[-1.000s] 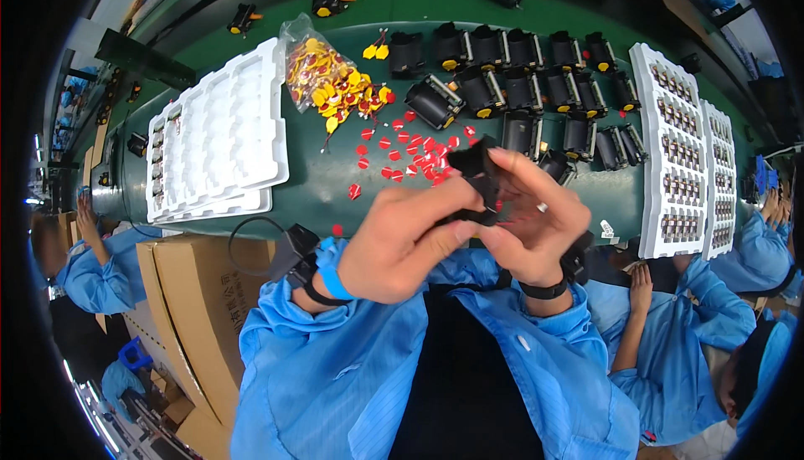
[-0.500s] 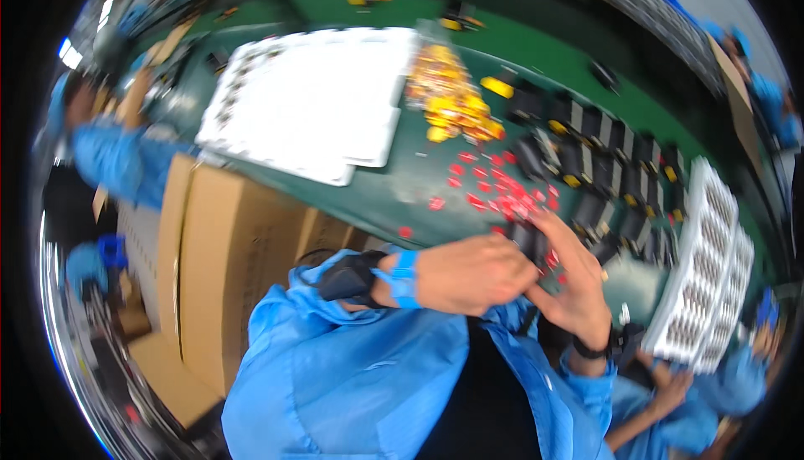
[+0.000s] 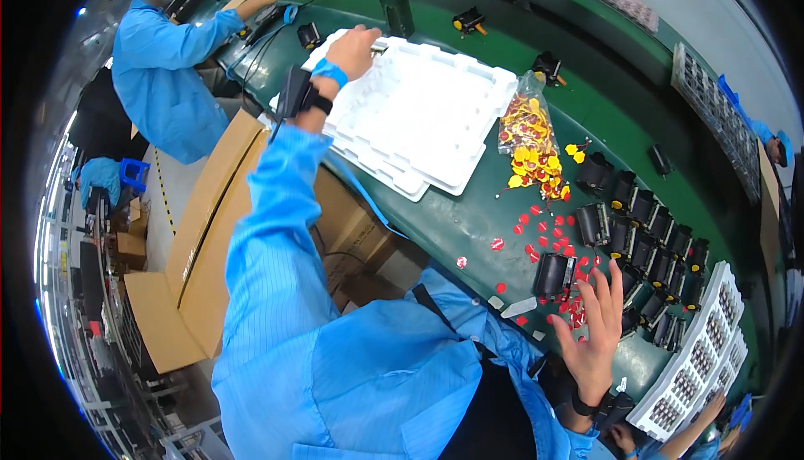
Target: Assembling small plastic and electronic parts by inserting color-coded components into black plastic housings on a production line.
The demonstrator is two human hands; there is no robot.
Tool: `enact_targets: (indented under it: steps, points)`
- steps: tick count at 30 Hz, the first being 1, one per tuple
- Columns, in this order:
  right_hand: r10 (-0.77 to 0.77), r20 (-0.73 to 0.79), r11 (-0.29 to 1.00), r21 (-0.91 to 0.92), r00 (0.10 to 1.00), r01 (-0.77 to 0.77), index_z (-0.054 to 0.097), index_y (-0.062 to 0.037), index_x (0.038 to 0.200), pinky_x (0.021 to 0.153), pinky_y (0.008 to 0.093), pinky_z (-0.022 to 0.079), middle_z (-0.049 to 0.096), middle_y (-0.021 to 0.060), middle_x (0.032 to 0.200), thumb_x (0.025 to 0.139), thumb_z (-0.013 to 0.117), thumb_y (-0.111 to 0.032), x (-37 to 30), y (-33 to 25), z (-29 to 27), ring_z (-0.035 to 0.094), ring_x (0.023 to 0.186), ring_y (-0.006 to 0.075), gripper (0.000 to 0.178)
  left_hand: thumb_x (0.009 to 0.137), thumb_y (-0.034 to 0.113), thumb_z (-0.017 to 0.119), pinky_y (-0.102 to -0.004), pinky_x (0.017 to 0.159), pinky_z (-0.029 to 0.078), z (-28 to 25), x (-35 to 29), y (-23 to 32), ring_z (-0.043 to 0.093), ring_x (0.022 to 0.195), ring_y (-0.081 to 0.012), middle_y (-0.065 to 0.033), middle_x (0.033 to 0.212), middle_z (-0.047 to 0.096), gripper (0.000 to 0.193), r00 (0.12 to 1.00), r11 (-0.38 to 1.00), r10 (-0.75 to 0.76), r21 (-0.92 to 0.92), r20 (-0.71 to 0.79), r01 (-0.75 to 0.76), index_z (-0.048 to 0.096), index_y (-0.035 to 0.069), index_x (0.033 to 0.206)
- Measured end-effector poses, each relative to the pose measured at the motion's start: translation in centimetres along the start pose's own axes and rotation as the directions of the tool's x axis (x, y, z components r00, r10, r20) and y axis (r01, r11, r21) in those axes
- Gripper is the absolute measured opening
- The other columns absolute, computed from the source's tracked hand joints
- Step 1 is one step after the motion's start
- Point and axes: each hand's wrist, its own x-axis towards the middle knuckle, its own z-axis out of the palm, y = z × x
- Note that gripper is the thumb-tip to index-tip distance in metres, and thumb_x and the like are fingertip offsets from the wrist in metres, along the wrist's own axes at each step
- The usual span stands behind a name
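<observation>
My left hand [image 3: 352, 53] reaches over the far left edge of a white moulded plastic tray [image 3: 419, 113], its fingers curled down by small metal parts [image 3: 379, 49]. What the fingertips pinch is hidden. My right hand [image 3: 596, 334] hovers above the near right of the bench, fingers spread and holding nothing. Just beyond its fingertips stands a black plastic housing [image 3: 554, 276], like a small motor case. Red round discs [image 3: 578, 311] lie scattered around the housing. A small clear plastic bag [image 3: 519, 308] sits beside it.
Yellow tagged parts [image 3: 536, 171] spill from a clear bag [image 3: 528, 108]. Rows of black housings [image 3: 645, 246] fill the right of the green bench [image 3: 452, 226]. Another white tray [image 3: 691, 351] holds metal parts. Cardboard boxes [image 3: 213, 251] stand left; a co-worker [image 3: 163, 66] sits beyond.
My hands have parted from the black housing, which now stands on the bench. My left hand has moved far left to the tray; my right hand has opened and shifted slightly nearer.
</observation>
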Motion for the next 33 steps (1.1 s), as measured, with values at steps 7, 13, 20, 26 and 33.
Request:
enact_targets:
  steps: [7,13,20,26,33]
  points:
    - [-0.001,-0.007,0.994,0.112,1.000,0.002,0.065,0.0045,0.106,0.102,0.0533,0.045,0.059,0.0246,0.126,0.071,0.076,0.002,-0.9,-0.5,-0.2,0.047,0.132,0.0492,0.038,0.084,0.001,0.062,-0.0465,0.107,0.040,5.1,-3.5,-5.6,0.052,0.121,-0.0381,-0.0196,0.130,0.056,0.030,0.973,0.951,0.104,0.264,0.208,-0.158,0.066,-0.001,0.114]
    - [-0.036,-0.138,0.963,0.260,0.990,0.071,0.065,0.0070,0.095,0.095,0.0479,0.051,0.069,0.0223,0.103,0.074,0.071,0.008,1.0,-1.3,0.1,0.064,0.113,0.0447,0.022,0.075,-0.002,0.068,-0.0484,0.101,0.044,-3.6,-6.9,-0.5,0.055,0.114,-0.0369,-0.0174,0.117,0.060,0.032,0.852,0.914,0.378,0.296,-0.363,-0.279,0.065,0.000,0.106]
    - [-0.506,-0.077,0.658,0.609,0.859,0.443,0.051,0.0078,0.138,0.110,0.0477,0.041,0.051,0.0299,0.140,0.073,0.085,-0.012,12.2,-4.6,0.9,0.050,0.132,0.0442,0.076,0.060,0.012,0.070,-0.0396,0.074,0.050,-16.1,-14.0,18.5,0.057,0.074,-0.0243,-0.0106,0.086,0.057,0.038,0.611,0.637,0.747,0.022,-0.262,-0.770,0.071,-0.002,0.096]
    - [-0.647,-0.004,0.485,0.770,0.763,0.415,0.053,0.0084,0.134,0.107,0.0469,0.045,0.053,0.0290,0.138,0.071,0.086,-0.010,13.2,-4.4,3.3,0.053,0.130,0.0424,0.073,0.067,0.015,0.068,-0.0390,0.071,0.052,-15.1,-16.9,22.0,0.056,0.071,-0.0221,-0.0098,0.078,0.057,0.029,0.542,0.546,0.752,-0.105,-0.375,-0.831,0.069,-0.004,0.090]
    - [-0.573,-0.081,0.561,0.687,0.815,0.463,0.058,0.0072,0.128,0.102,0.0439,0.049,0.058,0.0276,0.132,0.067,0.088,-0.008,12.3,-4.2,4.3,0.059,0.123,0.0410,0.070,0.069,0.015,0.069,-0.0398,0.080,0.055,-15.1,-16.4,22.3,0.061,0.081,-0.0262,-0.0137,0.091,0.061,0.031,0.612,0.583,0.728,-0.191,-0.310,-0.790,0.069,-0.003,0.094]
